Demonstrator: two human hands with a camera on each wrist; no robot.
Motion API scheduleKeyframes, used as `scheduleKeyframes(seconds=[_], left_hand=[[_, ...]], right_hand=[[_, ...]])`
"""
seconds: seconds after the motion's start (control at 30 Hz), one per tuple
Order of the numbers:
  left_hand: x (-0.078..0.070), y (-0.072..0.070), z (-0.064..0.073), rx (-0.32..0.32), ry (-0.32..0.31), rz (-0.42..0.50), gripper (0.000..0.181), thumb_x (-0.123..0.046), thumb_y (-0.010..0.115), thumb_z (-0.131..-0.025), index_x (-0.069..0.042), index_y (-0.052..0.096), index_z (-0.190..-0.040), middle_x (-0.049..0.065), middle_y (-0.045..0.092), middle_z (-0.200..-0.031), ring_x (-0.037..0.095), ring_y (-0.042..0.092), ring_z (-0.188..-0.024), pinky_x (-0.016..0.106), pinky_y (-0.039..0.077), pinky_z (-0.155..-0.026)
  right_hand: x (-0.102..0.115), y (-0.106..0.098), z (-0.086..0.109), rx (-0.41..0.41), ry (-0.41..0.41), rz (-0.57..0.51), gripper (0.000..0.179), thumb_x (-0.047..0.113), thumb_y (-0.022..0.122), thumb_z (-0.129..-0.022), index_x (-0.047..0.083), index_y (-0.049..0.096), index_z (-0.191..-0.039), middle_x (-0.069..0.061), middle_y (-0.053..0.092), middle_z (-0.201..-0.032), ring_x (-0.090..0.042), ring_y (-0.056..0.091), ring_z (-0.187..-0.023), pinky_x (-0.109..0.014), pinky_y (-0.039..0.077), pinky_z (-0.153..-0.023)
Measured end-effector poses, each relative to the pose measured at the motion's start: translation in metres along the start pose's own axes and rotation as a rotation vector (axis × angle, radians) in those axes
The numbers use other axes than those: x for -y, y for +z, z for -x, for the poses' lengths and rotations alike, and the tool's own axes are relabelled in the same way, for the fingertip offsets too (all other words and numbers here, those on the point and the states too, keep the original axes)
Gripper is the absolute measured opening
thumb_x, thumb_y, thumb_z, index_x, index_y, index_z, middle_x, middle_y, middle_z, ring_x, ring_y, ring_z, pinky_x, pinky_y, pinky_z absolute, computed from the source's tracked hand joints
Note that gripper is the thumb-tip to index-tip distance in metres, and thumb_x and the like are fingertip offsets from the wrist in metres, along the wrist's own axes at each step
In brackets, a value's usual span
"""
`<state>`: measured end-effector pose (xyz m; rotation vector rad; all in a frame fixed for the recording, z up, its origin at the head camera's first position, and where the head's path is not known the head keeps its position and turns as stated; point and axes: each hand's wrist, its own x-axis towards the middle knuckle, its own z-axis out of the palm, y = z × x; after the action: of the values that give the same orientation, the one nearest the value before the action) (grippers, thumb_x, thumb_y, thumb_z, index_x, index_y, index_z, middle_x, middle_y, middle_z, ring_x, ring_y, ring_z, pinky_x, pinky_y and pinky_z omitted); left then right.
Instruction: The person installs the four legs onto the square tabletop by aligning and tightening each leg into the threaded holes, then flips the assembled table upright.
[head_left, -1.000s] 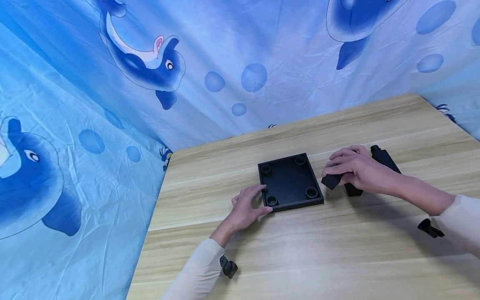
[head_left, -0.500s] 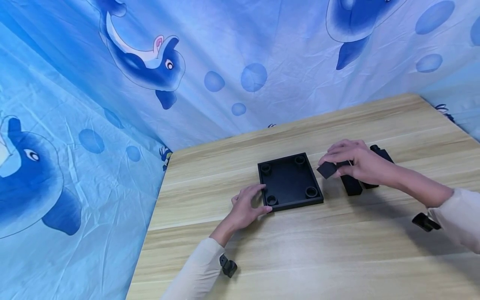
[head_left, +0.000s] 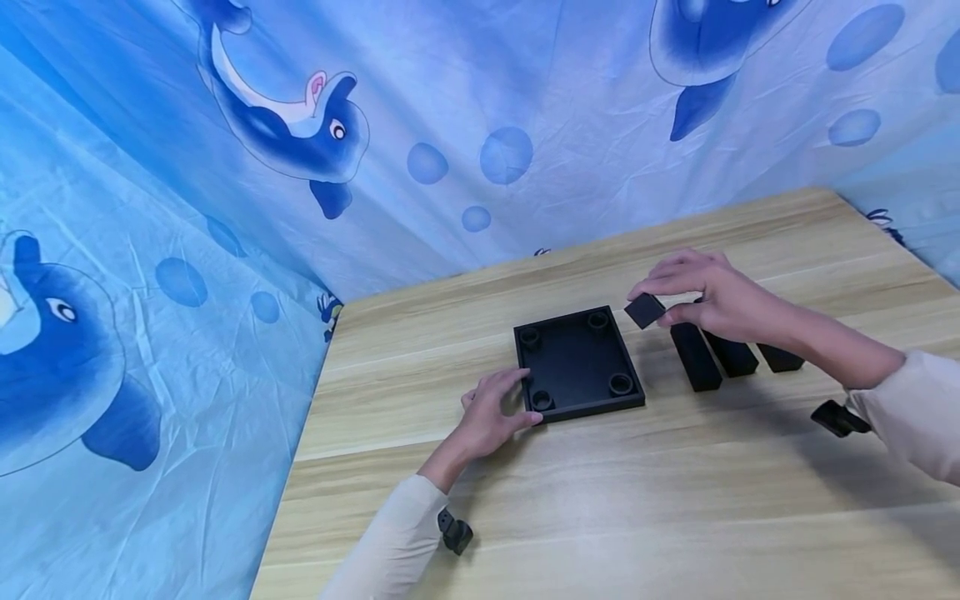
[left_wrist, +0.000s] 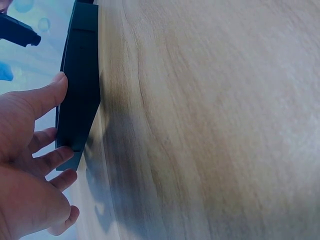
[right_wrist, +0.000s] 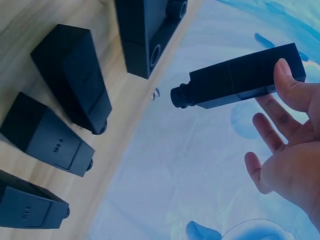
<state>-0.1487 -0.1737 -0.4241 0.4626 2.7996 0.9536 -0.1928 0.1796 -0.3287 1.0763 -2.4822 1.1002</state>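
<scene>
A black square tabletop lies with its raised rim up and a round socket near each corner. My left hand holds its near left corner, thumb at the front edge and index finger at the left side. Above the table surface, my right hand pinches a black square table leg between thumb and fingers. That leg's narrow round end points away from the palm in the right wrist view. Right of the tabletop, three similar legs lie side by side: one nearest, a middle one and an outer one.
A wood-grain table carries everything. Blue curtains printed with dolphins hang behind it and on the left. Small black devices sit at both wrists.
My right hand has lifted the leg up and away from the other legs, uncovering more of them. The left hand and the tabletop have stayed put.
</scene>
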Motion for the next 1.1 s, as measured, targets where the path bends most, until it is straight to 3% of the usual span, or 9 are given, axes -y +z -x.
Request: scheduleKeyframes(seconds=[0.27, 0.43, 0.5, 0.57, 0.67, 0.73, 1.1], left_hand=[[0.0, 0.001, 0.001, 0.003, 0.0, 0.008, 0.069, -0.033, 0.075, -0.084, -0.018, 0.045, -0.144, 0.003, 0.042, -0.148, 0.024, 0.03, -0.138, 0.056, 0.014, -0.103], [0.0, 0.001, 0.001, 0.002, -0.002, 0.006, 0.07, -0.035, 0.075, -0.083, -0.019, 0.045, -0.144, 0.004, 0.041, -0.149, 0.025, 0.03, -0.138, 0.055, 0.014, -0.103], [0.001, 0.001, 0.0, 0.001, -0.003, 0.003, 0.07, -0.035, 0.075, -0.083, -0.019, 0.045, -0.144, 0.004, 0.041, -0.149, 0.025, 0.03, -0.138, 0.056, 0.014, -0.103], [0.001, 0.001, 0.0, 0.001, -0.004, 0.003, 0.07, -0.035, 0.075, -0.084, -0.019, 0.044, -0.145, 0.004, 0.041, -0.149, 0.025, 0.03, -0.138, 0.056, 0.013, -0.104], [0.002, 0.001, 0.001, 0.005, -0.005, 0.001, 0.07, -0.035, 0.074, -0.084, -0.019, 0.044, -0.145, 0.004, 0.04, -0.149, 0.026, 0.03, -0.138, 0.056, 0.013, -0.103], [0.002, 0.001, 0.001, 0.007, -0.002, -0.001, 0.07, -0.035, 0.074, -0.084, -0.019, 0.044, -0.145, 0.004, 0.04, -0.149, 0.026, 0.03, -0.138, 0.056, 0.013, -0.103], [0.001, 0.0, 0.001, 0.013, 0.011, -0.003, 0.07, -0.036, 0.073, -0.085, -0.019, 0.042, -0.146, 0.003, 0.04, -0.15, 0.024, 0.029, -0.139, 0.056, 0.014, -0.103]], right_hand=[[0.0, 0.003, -0.003, -0.002, 0.045, -0.034, 0.047, 0.0, 0.081, -0.071, 0.02, 0.072, -0.113, -0.006, 0.068, -0.113, -0.023, 0.047, -0.112, -0.055, 0.021, -0.093], [-0.001, 0.006, -0.01, 0.0, 0.066, -0.069, 0.044, 0.001, 0.079, -0.074, 0.017, 0.072, -0.114, -0.002, 0.069, -0.112, -0.013, 0.05, -0.11, -0.036, 0.033, -0.094], [0.0, 0.006, -0.014, 0.02, 0.12, -0.104, 0.041, 0.002, 0.078, -0.077, 0.017, 0.072, -0.115, -0.001, 0.068, -0.115, -0.012, 0.05, -0.111, -0.031, 0.038, -0.09], [0.0, 0.006, -0.018, 0.048, 0.205, -0.14, 0.039, 0.007, 0.076, -0.081, 0.02, 0.071, -0.117, -0.002, 0.065, -0.121, -0.015, 0.048, -0.117, -0.034, 0.039, -0.093], [0.0, 0.006, -0.024, 0.088, 0.341, -0.204, 0.037, 0.017, 0.075, -0.085, 0.025, 0.07, -0.12, -0.004, 0.058, -0.132, -0.023, 0.04, -0.129, -0.049, 0.034, -0.099], [0.0, 0.007, -0.028, 0.098, 0.392, -0.233, 0.038, 0.021, 0.075, -0.085, 0.026, 0.068, -0.122, -0.004, 0.055, -0.137, -0.026, 0.037, -0.134, -0.054, 0.032, -0.101], [-0.006, 0.025, -0.045, 0.131, 0.391, -0.361, 0.042, 0.019, 0.073, -0.086, 0.023, 0.065, -0.127, -0.004, 0.05, -0.142, -0.026, 0.038, -0.136, -0.053, 0.035, -0.103]])
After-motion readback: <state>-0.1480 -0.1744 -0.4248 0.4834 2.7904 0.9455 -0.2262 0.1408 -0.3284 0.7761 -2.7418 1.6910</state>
